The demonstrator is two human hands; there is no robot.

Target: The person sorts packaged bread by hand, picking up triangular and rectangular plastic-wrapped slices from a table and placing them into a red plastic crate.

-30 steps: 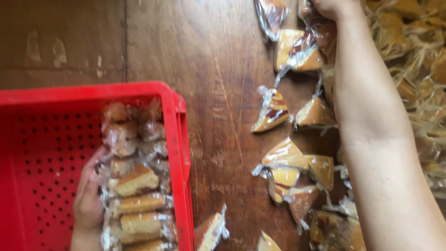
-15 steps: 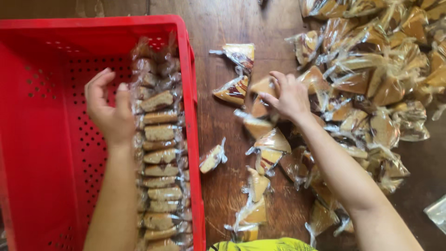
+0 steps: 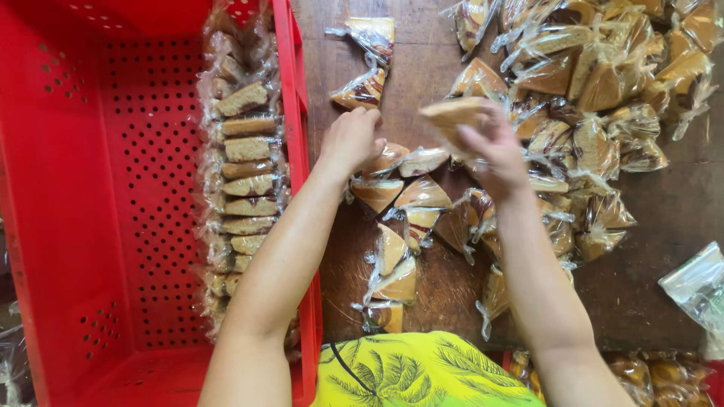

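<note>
On a dark wooden table (image 3: 664, 203), nearest the camera, wrapped cake wedges (image 3: 396, 275) lie scattered. Left hand (image 3: 353, 139) rests on a wrapped wedge (image 3: 386, 160), fingers curled together over it. Right hand (image 3: 494, 151) holds a raised wedge (image 3: 452, 113), fingers clamped around it. Beside, a red perforated crate (image 3: 90, 211) contains one upright row of wrapped slices (image 3: 245, 181) along its right wall. Farther off, a heaped pile of wrapped wedges (image 3: 603, 68).
</note>
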